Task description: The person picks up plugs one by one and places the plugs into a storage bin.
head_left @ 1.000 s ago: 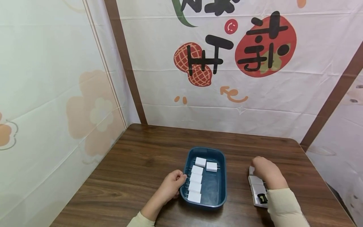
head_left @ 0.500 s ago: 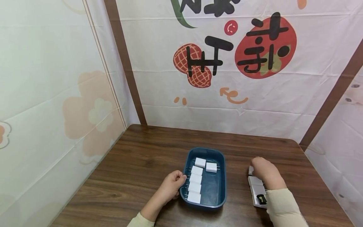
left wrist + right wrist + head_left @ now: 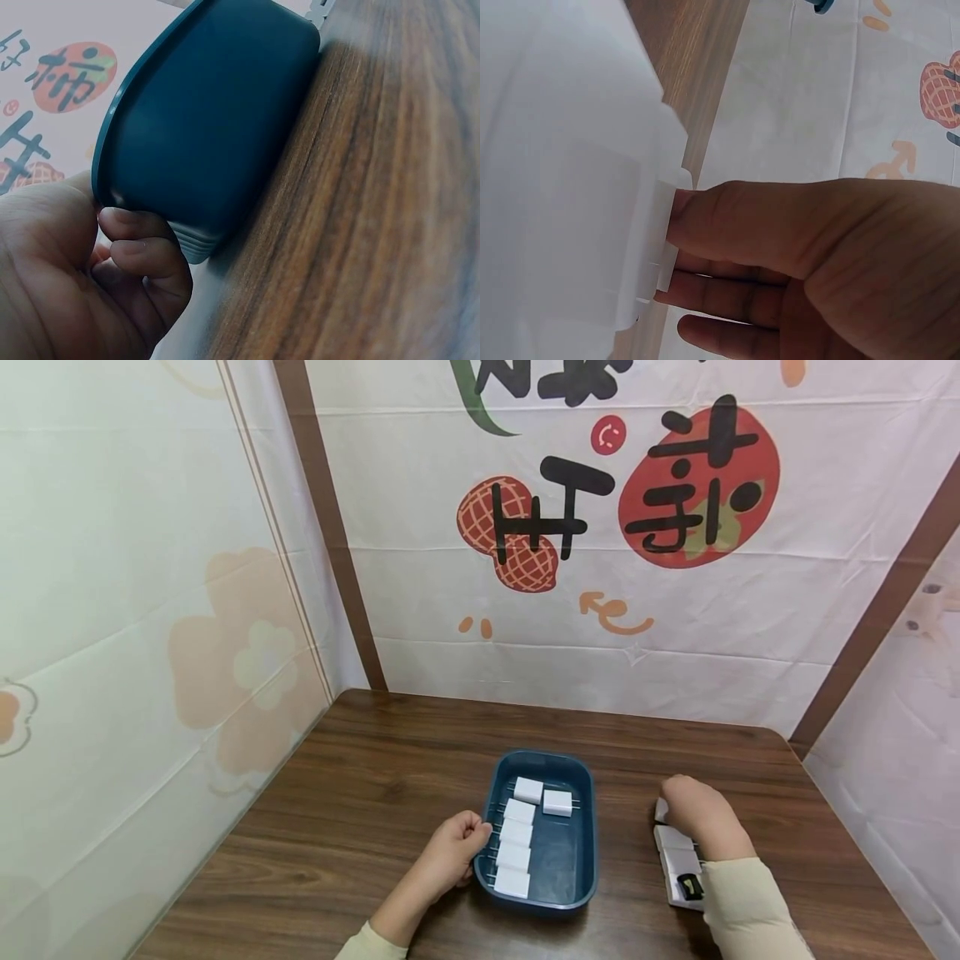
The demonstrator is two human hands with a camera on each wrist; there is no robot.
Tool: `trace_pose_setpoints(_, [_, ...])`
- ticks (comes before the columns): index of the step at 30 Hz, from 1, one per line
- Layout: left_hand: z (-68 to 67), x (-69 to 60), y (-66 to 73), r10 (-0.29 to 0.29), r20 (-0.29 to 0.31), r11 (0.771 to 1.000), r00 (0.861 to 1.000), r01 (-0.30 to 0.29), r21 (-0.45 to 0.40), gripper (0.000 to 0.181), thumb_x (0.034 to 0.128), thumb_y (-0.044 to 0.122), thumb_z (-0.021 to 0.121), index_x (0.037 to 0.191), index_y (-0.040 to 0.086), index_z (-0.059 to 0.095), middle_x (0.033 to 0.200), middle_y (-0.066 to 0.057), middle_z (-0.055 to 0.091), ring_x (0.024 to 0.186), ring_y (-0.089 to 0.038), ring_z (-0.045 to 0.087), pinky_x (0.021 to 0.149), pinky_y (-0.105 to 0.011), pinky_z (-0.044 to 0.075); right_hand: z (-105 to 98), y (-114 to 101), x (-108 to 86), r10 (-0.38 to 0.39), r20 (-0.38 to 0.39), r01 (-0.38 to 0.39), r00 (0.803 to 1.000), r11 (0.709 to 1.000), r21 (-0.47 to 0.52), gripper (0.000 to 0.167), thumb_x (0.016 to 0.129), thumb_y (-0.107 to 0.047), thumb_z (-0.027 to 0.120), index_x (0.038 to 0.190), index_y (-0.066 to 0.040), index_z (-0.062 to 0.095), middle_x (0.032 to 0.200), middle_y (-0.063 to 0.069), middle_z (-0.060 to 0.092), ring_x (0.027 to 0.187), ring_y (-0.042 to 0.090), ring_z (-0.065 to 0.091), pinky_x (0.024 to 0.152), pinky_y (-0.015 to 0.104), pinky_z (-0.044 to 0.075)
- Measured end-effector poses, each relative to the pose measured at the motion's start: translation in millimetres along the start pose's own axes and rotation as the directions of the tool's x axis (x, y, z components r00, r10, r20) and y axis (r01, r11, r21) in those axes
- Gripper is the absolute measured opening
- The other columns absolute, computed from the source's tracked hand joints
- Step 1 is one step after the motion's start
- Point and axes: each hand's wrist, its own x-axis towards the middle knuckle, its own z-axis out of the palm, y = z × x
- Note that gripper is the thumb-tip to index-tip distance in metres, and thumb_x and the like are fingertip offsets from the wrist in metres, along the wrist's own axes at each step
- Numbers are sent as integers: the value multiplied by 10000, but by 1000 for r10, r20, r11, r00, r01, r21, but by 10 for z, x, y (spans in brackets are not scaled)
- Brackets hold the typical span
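In the head view my left hand [image 3: 450,850] grips the left rim of a dark blue plastic tub [image 3: 564,860]. The left wrist view shows the thumb and curled fingers [image 3: 146,259] at the tub's wall [image 3: 202,127]. Inside the tub, several white plug-in chargers [image 3: 515,832] line the left side, prongs facing left; one more charger [image 3: 557,802] points its prongs right. Off to the right, my right hand [image 3: 701,810] pinches the far white charger [image 3: 672,225] of a row, largely hidden by the hand. Nearer white chargers [image 3: 678,852] stand close behind it.
A small black piece with a yellow-green mark [image 3: 690,887] lies on the nearest charger of the right-hand row. The brown wood-grain table [image 3: 360,793] meets a printed cloth wall [image 3: 555,668] at the back and another cloth [image 3: 150,693] on the left.
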Motion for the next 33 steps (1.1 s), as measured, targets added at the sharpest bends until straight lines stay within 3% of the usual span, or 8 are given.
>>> trace_pose_setpoints(16, [3,-3,28,-5,-7,1000,1000,5,23,245,1060,258,567,911,72,512,588,45,416,427,-93,364,382,-205,320,-45,-3,18,-13,-10,13,1000,999,-40,262,814,-97,839,1023,5,718,1004,173,697,915,350,692,762,514,580])
trace_pose_setpoints(33, [6,4,43,-13,-20,999,1000,14,37,237,1063,249,561,918,66,522,602,31,437,437,-104,381,384,-208,329,-300,-249,-22,-84,-16,84,996,996,-44,370,826,-164,822,1109,36,694,1076,185,678,902,323,686,747,482,585])
